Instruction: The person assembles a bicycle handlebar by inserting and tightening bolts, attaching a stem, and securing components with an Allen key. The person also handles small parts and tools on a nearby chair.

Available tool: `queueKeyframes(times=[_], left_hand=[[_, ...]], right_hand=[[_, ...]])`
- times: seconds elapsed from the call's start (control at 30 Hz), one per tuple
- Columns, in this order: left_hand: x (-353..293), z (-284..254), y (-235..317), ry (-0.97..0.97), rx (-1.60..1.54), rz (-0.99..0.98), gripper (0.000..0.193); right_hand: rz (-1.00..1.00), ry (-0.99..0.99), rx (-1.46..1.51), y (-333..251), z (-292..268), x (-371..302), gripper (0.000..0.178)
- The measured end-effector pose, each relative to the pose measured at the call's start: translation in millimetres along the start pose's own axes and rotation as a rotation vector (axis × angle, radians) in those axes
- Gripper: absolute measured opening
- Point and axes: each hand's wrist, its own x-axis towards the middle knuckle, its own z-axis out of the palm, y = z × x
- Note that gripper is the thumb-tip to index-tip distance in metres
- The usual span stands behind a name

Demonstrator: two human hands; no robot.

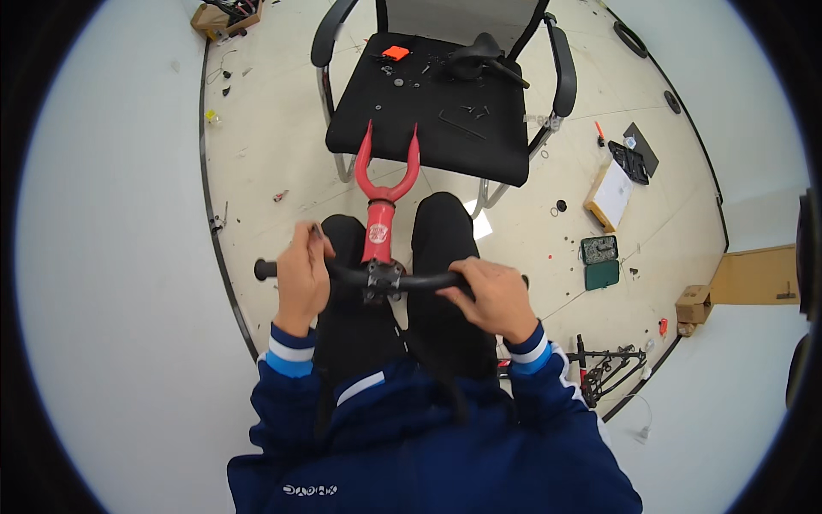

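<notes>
A black bicycle handlebar [419,282] lies across my lap, clamped in a black stem [383,281]. Above the stem rises a red bicycle fork [378,224] with a round white sticker, its two prongs reaching the chair seat's front edge. My right hand [492,295] is wrapped round the right part of the bar. Closed, my left hand [304,274] covers the bar's left part; a small dark thing shows at its fingertips, too small to name. The hand hides whether it also grips the bar.
Ahead stands a black chair [462,154] bearing a bicycle saddle [475,58], an orange piece [395,53] and small hardware. On the floor to the right are a green case [602,274], a white-topped box [610,197], a black tool case [629,161] and a dark bicycle frame [604,373].
</notes>
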Motion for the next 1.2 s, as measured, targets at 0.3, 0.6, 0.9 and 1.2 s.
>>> queueKeyframes(times=[0.3,0.6,0.9,1.2], left_hand=[[11,-75,65,0.177,-0.293,0.171,0.022],[-57,-93,76,0.010,0.072,0.396,0.028],[-103,-74,128,-0.130,0.468,0.720,0.067],[-100,-49,80,0.245,0.657,0.739,0.048]], right_hand=[[-0.025,0.171,-0.086,-27,-29,-33,0.029],[0.058,0.288,-0.048,-60,-33,-119,0.029],[-0.009,0.446,-0.047,-75,-77,-161,0.028],[-0.038,0.279,0.132,-51,-43,-131,0.028]])
